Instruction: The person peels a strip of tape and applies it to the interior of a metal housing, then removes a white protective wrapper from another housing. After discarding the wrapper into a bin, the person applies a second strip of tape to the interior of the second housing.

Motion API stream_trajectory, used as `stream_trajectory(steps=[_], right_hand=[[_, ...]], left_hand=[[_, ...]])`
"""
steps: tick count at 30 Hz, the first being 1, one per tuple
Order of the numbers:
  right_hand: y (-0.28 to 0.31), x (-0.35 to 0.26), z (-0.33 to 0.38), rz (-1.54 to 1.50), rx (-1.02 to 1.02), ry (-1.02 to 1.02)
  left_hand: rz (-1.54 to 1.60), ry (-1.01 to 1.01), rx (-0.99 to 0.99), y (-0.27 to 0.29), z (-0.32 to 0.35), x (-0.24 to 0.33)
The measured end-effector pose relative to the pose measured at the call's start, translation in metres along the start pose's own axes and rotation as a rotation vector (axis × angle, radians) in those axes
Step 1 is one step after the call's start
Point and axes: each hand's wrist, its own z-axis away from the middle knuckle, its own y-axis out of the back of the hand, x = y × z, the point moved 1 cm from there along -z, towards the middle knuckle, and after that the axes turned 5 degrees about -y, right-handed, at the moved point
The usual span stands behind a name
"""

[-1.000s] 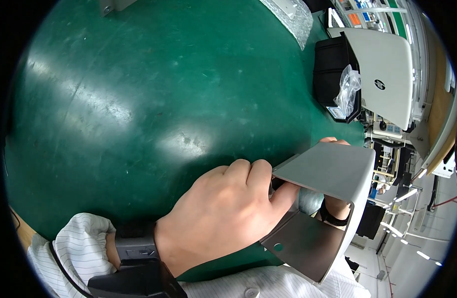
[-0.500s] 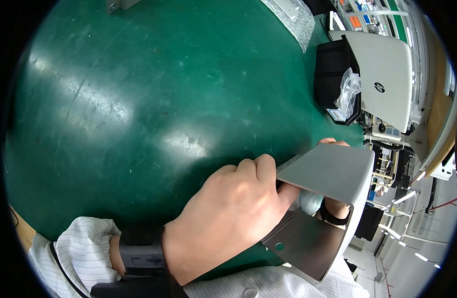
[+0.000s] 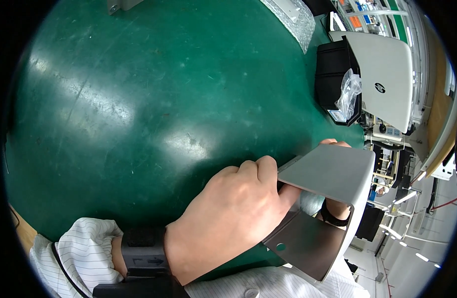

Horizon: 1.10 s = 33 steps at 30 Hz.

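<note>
Grey sheet metal, bent into a bracket [image 3: 320,198], sits clasped at the near edge of the green bench [image 3: 139,99]. The left hand [image 3: 228,218] curls its fingers [image 3: 265,166] over the bracket's left edge, thumb tucked inside the fold. Beyond those fingers, the right hand [image 3: 335,208] is mostly hidden behind the plate; only fingertips at the top edge and a dark wristband show, so its grip cannot be told. Farther right lies a black box [image 3: 332,74].
</note>
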Motion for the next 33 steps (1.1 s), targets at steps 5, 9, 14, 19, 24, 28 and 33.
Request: stream_trajectory(steps=[5,9,14,19,24,28,33], right_hand=[[0.005,0.001,-0.001,-0.074,-0.035,-0.002],[0.010,0.000,-0.005,-0.128,-0.057,-0.005],[0.015,-0.001,-0.001,-0.202,-0.093,-0.006],[0.024,0.002,0.009,-0.275,-0.129,-0.011],[0.033,0.000,0.003,-0.345,-0.156,-0.016],[0.038,-0.009,0.012,-0.412,-0.187,-0.020],[0.050,-0.011,0.011,-0.466,-0.203,-0.049]], left_hand=[[-0.019,0.006,0.002,-0.001,0.000,0.000],[-0.011,0.008,0.003,0.000,0.000,0.001],[-0.020,0.014,0.014,-0.002,0.000,0.000],[-0.020,0.012,0.008,-0.002,0.001,0.000],[-0.043,0.023,0.064,-0.004,0.000,0.002],[-0.075,0.031,0.080,-0.007,0.003,0.002],[-0.074,0.001,0.050,-0.011,0.000,0.002]])
